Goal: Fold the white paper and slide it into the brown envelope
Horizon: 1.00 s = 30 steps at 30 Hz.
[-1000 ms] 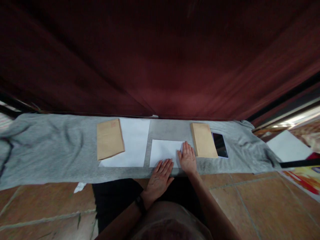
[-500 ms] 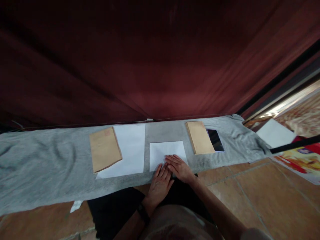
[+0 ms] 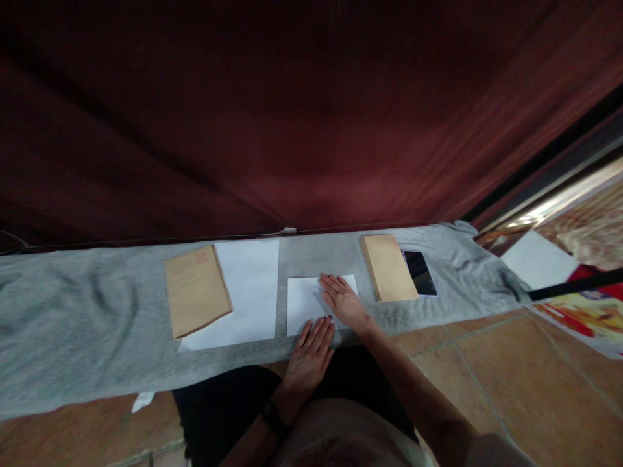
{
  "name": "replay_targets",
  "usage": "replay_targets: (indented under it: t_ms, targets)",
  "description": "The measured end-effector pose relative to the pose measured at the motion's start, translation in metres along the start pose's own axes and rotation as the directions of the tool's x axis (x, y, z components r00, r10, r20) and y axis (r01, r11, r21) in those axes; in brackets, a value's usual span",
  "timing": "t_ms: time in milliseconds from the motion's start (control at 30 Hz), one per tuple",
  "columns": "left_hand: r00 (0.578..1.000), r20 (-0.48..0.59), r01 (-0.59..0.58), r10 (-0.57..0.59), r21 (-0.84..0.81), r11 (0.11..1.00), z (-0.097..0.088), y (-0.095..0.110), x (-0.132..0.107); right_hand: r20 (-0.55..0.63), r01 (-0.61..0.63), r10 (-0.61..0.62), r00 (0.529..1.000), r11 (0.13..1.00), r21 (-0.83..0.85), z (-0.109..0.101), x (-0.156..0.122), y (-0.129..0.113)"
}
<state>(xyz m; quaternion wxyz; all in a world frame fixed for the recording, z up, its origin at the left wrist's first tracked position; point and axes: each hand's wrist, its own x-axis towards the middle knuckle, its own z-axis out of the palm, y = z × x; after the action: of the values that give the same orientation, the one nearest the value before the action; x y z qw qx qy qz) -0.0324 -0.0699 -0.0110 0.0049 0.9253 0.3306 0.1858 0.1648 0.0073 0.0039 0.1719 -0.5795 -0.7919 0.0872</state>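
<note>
A small white sheet of paper (image 3: 302, 299), perhaps folded, lies on the grey cloth in front of me. My right hand (image 3: 343, 301) rests flat across its right part, fingers stretched toward the far edge. Fingertips of my left hand (image 3: 311, 353) press on the near edge, the fingers laid out straight. To the left is larger white paper (image 3: 253, 292), partly covered by a brown envelope (image 3: 198, 292). A stack of brown envelopes (image 3: 390, 268) sits right of the small sheet.
The grey cloth (image 3: 87, 324) covers a long narrow surface. Beside the envelope stack lies a dark-screened phone (image 3: 420, 272). A dark red curtain (image 3: 311, 130) hangs behind. Tiled floor (image 3: 511, 363) shows in front, with a white scrap (image 3: 143, 401) at the left.
My right hand has slid away from me along the small sheet, up to its far edge, and apart from my left hand. The left hand has stayed near the close edge.
</note>
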Motion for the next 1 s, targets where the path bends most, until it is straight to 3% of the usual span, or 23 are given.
replay_targets:
  t_ms: [267,433,533,667,733,1000]
  targets:
    - [0.998,0.003,-0.063,0.063,-0.005,0.998,0.0,-0.008,-0.008,-0.039,-0.065,0.064,0.997,0.997,-0.036,0.001,0.009,0.013]
    - [0.999,-0.007,-0.048,0.048,-0.029,0.998,-0.005,-0.007,-0.007,-0.076,-0.188,0.183,0.98,0.98,-0.064,-0.001,0.01,0.008]
    - [1.0,0.011,-0.003,0.003,-0.045,0.999,-0.007,-0.006,-0.004,-0.11,-0.206,0.201,0.973,0.978,-0.033,0.003,-0.003,-0.01]
    - [0.992,0.057,0.116,-0.113,-0.039,0.993,-0.006,-0.003,-0.002,-0.087,-0.097,0.095,0.992,0.995,-0.02,0.012,-0.035,-0.037]
    - [0.99,0.056,0.135,-0.133,-0.03,0.99,-0.005,0.0,-0.002,-0.104,-0.11,0.105,0.989,0.993,-0.046,0.014,-0.048,-0.044]
    - [0.966,0.045,0.25,-0.254,0.066,0.966,-0.013,-0.002,-0.013,-0.168,-0.179,0.151,0.974,0.97,-0.166,0.007,-0.081,-0.024]
